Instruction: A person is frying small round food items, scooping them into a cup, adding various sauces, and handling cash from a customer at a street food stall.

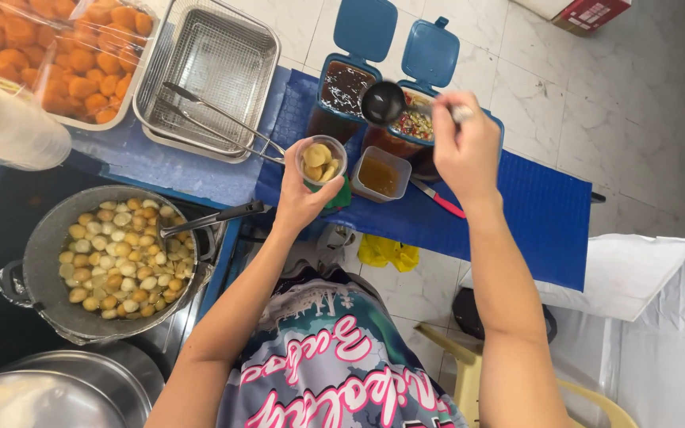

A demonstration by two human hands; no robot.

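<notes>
Your left hand: fingers wrapped round a cup of fried balls, held above the tabletop. Your right hand: fingers closed on a ladle over the sauce tubs.

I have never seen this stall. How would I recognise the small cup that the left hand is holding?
Find the blue counter mat with two dark sauce tubs under raised blue lids. Just before them, the left hand lifts a clear plastic cup holding a few pale fried balls; the square tub beside it holds only brown liquid.
</notes>
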